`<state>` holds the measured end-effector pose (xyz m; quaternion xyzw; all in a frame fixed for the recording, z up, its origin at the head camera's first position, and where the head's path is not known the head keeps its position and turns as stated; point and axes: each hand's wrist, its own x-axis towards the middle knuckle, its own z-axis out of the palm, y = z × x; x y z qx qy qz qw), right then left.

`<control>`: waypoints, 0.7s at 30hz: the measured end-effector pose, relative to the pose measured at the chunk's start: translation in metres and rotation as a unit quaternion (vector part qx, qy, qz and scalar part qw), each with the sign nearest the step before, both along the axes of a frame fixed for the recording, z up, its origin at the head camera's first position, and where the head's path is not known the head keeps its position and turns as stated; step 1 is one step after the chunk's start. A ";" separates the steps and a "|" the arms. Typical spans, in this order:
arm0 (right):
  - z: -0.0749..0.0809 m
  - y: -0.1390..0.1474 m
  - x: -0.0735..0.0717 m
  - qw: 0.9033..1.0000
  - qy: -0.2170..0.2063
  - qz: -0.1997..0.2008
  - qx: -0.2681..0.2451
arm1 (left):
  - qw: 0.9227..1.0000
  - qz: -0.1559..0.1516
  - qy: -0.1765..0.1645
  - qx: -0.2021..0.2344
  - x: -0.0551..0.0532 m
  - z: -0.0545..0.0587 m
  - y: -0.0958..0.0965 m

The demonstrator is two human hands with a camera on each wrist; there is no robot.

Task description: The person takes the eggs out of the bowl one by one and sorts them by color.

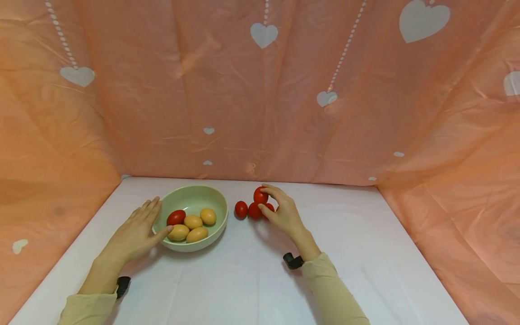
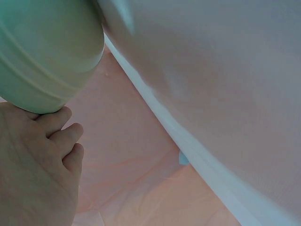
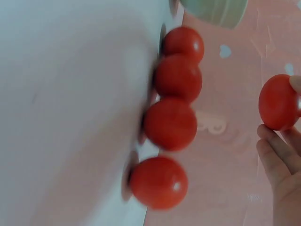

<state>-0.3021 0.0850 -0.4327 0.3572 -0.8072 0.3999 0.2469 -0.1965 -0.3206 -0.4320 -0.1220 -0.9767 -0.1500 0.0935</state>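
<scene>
A pale green bowl [image 1: 219,196] stands on the left of the white table. It holds one red tomato [image 1: 176,217] and several yellow egg-shaped pieces [image 1: 192,221]. At the bowl's left side rests my left hand [image 1: 134,232], fingers fairly straight against the outer wall and thumb over the near rim. The left wrist view shows those fingertips touching the bowl's outside [image 2: 51,52]. To the bowl's right, my right hand [image 1: 286,214] pinches a red tomato [image 3: 278,102] between thumb and fingers, above the table. Several more red tomatoes [image 3: 170,124] lie in a row below it.
A white cloth covers the table [image 1: 243,280]. Orange-pink curtains [image 1: 260,113] with white hearts enclose it at the back and both sides. A black wrist camera [image 1: 293,261] sits on the right wrist and another [image 1: 123,286] on the left.
</scene>
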 end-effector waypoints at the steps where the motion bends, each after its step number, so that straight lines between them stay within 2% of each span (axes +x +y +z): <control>1: 0.000 0.004 0.000 1.000 -0.004 -0.003 0.002 | 1.000 -0.001 0.001 0.000 0.000 0.000 0.000; 6: -0.004 0.022 0.000 0.999 -0.031 -0.018 0.011 | 1.000 -0.002 0.004 -0.001 0.000 -0.002 -0.001; 15: 0.000 0.048 -0.003 0.999 -0.046 -0.016 0.007 | 1.000 -0.001 -0.001 0.008 0.001 -0.001 0.000; 21: 0.001 0.066 -0.006 0.996 -0.082 -0.029 0.002 | 1.000 0.001 -0.003 0.006 0.001 0.000 0.000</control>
